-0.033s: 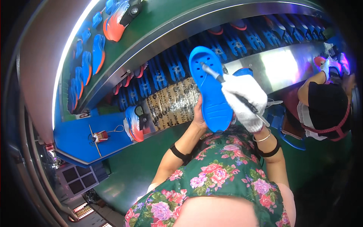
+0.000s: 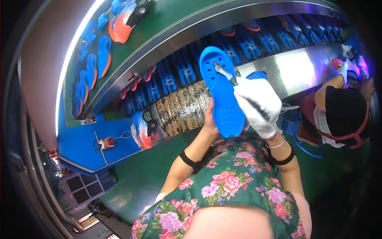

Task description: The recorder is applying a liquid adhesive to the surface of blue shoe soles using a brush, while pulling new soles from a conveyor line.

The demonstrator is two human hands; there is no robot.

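A long rack point(image 2: 254, 42) curves above the bench, its slots filled with blue moulds standing in rows; a few orange-and-blue soles point(image 2: 240, 28) lie among them near the top. On the green shelf point(image 2: 167, 20) over the rack, more blue soles point(image 2: 104, 55) sit in a line along the left, with one orange-and-blue shoe point(image 2: 126, 16) at the upper end. Below, a blue tray point(image 2: 81, 145) holds a small red-and-white tool point(image 2: 106, 142) with a cord, and another orange-and-blue shoe point(image 2: 141, 128) stands at its right edge beside a wrapped brown bundle point(image 2: 183, 107). The blue sole point(image 2: 223, 91) is held upright in front of the rack, its inner face toward the camera. The left hand point(image 2: 209, 117), bare, grips it from behind along its lower left edge, fingers wrapped out of sight. The right hand point(image 2: 258, 105), in a white glove, is closed around a brush point(image 2: 226, 73) whose tip touches the sole's upper part. A co-worker point(image 2: 342, 115) in a dark cap sits at the right.
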